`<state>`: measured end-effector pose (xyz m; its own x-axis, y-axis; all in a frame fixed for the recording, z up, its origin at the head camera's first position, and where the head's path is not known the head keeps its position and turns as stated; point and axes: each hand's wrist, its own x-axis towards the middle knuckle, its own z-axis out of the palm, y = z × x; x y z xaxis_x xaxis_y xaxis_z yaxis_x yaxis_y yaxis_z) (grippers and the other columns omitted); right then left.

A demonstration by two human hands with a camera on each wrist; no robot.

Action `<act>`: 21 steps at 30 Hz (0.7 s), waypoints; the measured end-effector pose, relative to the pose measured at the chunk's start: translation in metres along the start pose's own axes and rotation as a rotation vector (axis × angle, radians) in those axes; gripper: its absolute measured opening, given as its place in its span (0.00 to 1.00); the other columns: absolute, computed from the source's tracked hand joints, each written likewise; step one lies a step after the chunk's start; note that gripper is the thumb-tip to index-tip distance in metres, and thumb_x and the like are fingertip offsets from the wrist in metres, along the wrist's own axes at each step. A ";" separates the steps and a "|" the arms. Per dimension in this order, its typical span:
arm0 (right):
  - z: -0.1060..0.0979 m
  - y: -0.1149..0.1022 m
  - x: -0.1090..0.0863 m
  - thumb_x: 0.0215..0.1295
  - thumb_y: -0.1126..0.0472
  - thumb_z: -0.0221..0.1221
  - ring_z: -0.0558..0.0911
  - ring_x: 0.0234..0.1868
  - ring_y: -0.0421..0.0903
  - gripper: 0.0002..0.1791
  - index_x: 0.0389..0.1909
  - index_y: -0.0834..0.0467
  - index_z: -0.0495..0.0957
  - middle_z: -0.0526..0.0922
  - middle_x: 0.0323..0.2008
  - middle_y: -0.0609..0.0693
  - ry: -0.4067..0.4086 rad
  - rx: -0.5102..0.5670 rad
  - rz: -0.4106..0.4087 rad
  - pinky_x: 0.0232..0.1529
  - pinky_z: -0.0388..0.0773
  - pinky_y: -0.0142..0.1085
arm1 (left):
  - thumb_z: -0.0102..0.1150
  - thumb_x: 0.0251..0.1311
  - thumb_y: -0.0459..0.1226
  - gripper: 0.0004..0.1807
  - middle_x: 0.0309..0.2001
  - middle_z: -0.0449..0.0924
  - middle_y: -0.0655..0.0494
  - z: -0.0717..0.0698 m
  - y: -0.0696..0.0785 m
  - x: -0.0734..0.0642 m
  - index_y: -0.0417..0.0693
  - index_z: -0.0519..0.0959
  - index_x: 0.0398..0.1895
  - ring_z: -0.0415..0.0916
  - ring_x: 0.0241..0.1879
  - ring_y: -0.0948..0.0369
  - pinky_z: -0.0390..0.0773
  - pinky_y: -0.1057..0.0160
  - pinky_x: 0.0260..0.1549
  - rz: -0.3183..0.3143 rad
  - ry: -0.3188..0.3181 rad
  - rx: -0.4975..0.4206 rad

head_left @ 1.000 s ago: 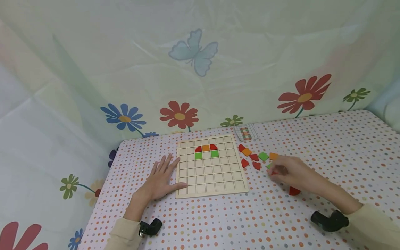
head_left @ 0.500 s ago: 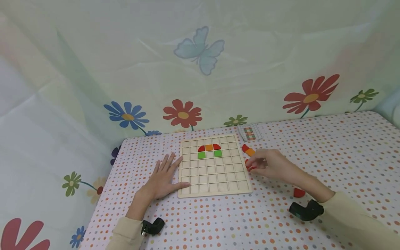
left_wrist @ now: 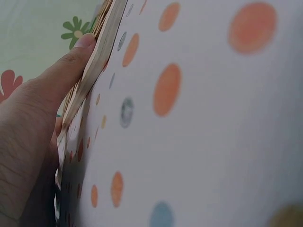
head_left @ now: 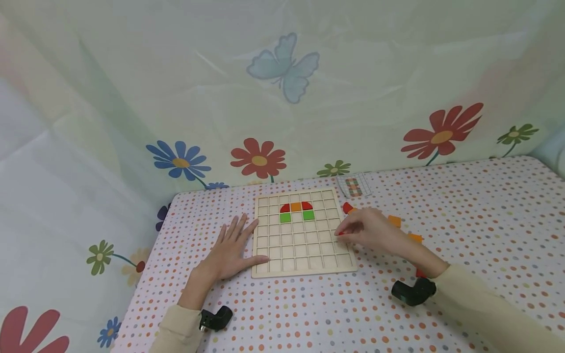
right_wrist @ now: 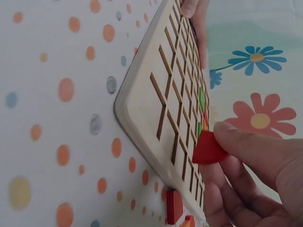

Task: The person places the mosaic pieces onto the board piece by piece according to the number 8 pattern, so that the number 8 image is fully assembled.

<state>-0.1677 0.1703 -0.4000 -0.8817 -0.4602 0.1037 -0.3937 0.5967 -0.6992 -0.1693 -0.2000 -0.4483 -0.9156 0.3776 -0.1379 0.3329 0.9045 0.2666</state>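
Note:
My left hand (head_left: 229,252) lies with spread fingers at the left side of a wooden grid board (head_left: 293,248), its thumb over the front left rim. Between thumb and fingers my right hand (head_left: 368,230) pinches a red quarter-circle tile (right_wrist: 208,149), held over the board's right edge. Near the top of the grid, an orange square (head_left: 295,207) sits between a red quarter-circle (head_left: 285,208) and another red quarter-circle (head_left: 306,206). Below the red ones lie a green square (head_left: 285,217) and a second green square (head_left: 308,215).
Behind the board's right corner lies a printed pattern card (head_left: 354,186). Loose tiles are scattered right of the board, among them a red piece (head_left: 347,207) and an orange square (head_left: 395,221); my right hand and forearm hide others. A flowered curtain (head_left: 198,98) hangs behind the dotted table (head_left: 309,314).
My right hand has moved left from the loose tiles to the board's right edge, carrying the red quarter-circle tile. The left hand stays in place on the board.

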 end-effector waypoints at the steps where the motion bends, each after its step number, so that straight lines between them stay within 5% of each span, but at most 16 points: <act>1: 0.000 -0.001 0.003 0.58 0.65 0.76 0.81 0.31 0.39 0.04 0.33 0.57 0.90 0.87 0.33 0.44 0.002 0.012 0.004 0.34 0.80 0.30 | 0.54 0.63 0.72 0.57 0.86 0.36 0.48 -0.001 0.000 0.000 0.58 0.48 0.87 0.29 0.84 0.46 0.34 0.41 0.80 0.001 0.000 -0.003; 11: 0.020 -0.004 0.039 0.67 0.69 0.68 0.82 0.38 0.45 0.06 0.41 0.62 0.91 0.88 0.42 0.54 0.046 0.199 0.088 0.36 0.78 0.31 | 0.56 0.63 0.71 0.57 0.86 0.37 0.46 -0.001 -0.001 -0.004 0.56 0.48 0.87 0.31 0.84 0.45 0.34 0.40 0.80 0.021 0.022 -0.029; 21: 0.041 0.000 0.054 0.70 0.67 0.67 0.84 0.41 0.46 0.07 0.43 0.63 0.91 0.86 0.45 0.57 0.079 0.228 0.141 0.41 0.80 0.34 | 0.55 0.63 0.72 0.56 0.86 0.37 0.47 -0.002 0.000 -0.002 0.57 0.48 0.87 0.30 0.84 0.46 0.34 0.41 0.80 0.015 0.008 -0.016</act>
<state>-0.2047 0.1180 -0.4235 -0.9445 -0.3256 0.0426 -0.2051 0.4835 -0.8510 -0.1682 -0.2012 -0.4459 -0.9124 0.3892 -0.1265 0.3426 0.8956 0.2839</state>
